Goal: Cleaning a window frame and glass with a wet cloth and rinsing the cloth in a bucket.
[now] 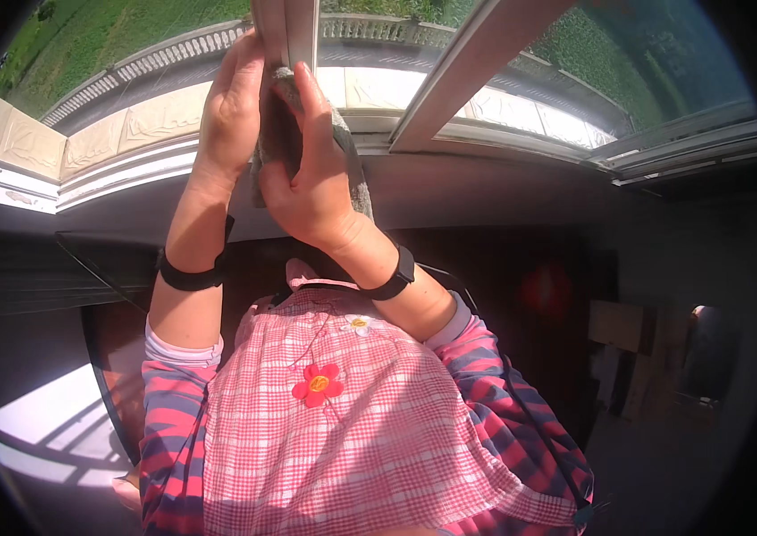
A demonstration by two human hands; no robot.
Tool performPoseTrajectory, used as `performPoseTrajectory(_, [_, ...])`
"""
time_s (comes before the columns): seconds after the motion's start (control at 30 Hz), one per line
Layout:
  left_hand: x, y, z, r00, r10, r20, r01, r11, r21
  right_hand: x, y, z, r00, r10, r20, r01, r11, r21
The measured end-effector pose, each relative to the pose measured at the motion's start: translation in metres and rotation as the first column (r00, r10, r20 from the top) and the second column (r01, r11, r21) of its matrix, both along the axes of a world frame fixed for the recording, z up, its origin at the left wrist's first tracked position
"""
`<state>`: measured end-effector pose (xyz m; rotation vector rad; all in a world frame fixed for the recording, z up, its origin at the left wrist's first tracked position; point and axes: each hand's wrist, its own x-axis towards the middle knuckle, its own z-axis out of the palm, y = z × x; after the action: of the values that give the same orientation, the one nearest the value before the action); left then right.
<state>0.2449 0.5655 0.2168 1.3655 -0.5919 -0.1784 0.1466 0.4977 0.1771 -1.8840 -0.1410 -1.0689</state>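
Observation:
A white window frame upright (pixel 301 30) stands straight before me at the top of the view. My left hand (pixel 234 100) holds its left side, fingers pointing up along the edge; some fingertips are hidden. On the other side, my right hand (pixel 315 161) grips a grey cloth (pixel 356 177) against the upright. The cloth is folded under the palm, and one end hangs past the wrist. The thumb and fingers of the right hand are spread over it.
To the right is another window sash (pixel 479 60) with a slanting frame. A tiled ledge (pixel 160 120) and a stone balustrade (pixel 144 63) lie outside. Below the window runs the sill wall (pixel 486 184). Cardboard boxes (pixel 616 325) stand in the dim room at right.

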Motion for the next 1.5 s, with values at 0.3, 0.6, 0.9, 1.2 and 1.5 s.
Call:
performPoseTrajectory(0.3, [0.003, -0.001, -0.009, 1.0, -0.002, 0.013, 0.003, 1.0, -0.029, 0.006, -0.006, -0.023, 0.994, -0.1, -0.038, 0.102, 0.994, 0.037])
performPoseTrajectory(0.6, [0.002, -0.005, -0.006, 0.996, 0.076, 0.038, -0.076, 0.997, 0.015, -0.005, -0.019, -0.053, 0.88, -0.34, -0.33, 0.218, 0.909, -0.356])
performPoseTrajectory(0.9, [-0.051, 0.022, -0.054, 0.959, 0.203, 0.197, -0.223, 0.971, 0.082, -0.057, -0.022, -0.052, 0.989, -0.07, -0.128, 0.051, 0.988, -0.144])
performPoseTrajectory(1.2, [-0.108, 0.06, -0.095, 0.928, -0.373, 0.009, 0.351, 0.881, 0.317, -0.107, -0.024, -0.036, 0.993, -0.115, -0.022, 0.115, 0.993, -0.004])
performPoseTrajectory(1.5, [-0.106, 0.066, -0.074, 0.929, 0.344, 0.138, -0.356, 0.932, 0.069, -0.11, -0.031, -0.027, 0.949, -0.017, -0.316, 0.068, 0.986, 0.153])
